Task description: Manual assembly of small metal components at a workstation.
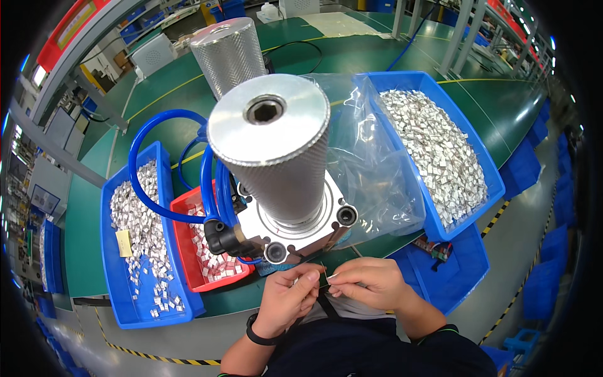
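Note:
My left hand (291, 294), with a black band at the wrist, is closed in a pinch at the table's front edge. Facing it, my right hand (372, 284) pinches a small white part (332, 276). A thin reddish wire (325, 271) shows between the fingertips, at the left hand's pinch; its ends are too small to make out. Just beyond my hands stands a metal press-like device with a knurled silver cylinder (270, 132) on a square bolted block (320, 235). Blue air hoses (135, 166) loop from its left side.
Blue bins of small white parts stand left (113, 276) and right (490, 182). A red bin (188, 270) of similar parts sits beside the device. A clear plastic bag (377, 182) lies right of it. Another blue bin (468, 270) is lower right. A second knurled cylinder (229, 56) stands behind.

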Demonstrator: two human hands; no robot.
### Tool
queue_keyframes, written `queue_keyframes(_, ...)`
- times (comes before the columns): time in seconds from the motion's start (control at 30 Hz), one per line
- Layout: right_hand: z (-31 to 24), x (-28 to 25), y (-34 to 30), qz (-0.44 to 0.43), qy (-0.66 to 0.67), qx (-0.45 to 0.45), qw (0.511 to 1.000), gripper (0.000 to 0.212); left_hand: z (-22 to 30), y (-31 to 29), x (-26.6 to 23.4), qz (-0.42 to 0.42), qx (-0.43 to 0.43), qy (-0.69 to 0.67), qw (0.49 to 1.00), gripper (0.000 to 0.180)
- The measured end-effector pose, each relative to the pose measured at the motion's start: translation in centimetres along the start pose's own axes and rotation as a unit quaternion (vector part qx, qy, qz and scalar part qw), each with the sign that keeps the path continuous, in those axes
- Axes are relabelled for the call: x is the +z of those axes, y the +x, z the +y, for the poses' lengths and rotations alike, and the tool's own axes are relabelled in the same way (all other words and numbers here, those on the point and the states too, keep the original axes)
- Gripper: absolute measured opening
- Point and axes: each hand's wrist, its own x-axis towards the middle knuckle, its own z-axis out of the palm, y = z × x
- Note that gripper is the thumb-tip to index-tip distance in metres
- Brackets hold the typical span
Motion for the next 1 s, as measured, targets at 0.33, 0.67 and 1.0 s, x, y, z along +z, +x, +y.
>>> queue_keyframes(0.33, 1.7, 0.2, 2.3, 0.029, 0.061, 0.058, 0.996, 0.015, -0.9, 1.2, -1.5, 0.072, 0.093, 0.093, 0.989, 0.021)
queue_keyframes(0.67, 2.6, 0.1, 3.5, 0.023, 0.109, 0.116, 0.987, 0.015, -0.4, 1.9, -1.9, 0.060, 0.089, 0.081, 0.991, 0.021)
queue_keyframes(1.0, 3.2, -0.3, 3.6, 0.007, 0.126, 0.112, 0.986, 0.017, -0.4, 2.4, -1.8, 0.066, 0.080, 0.064, 0.993, 0.019)
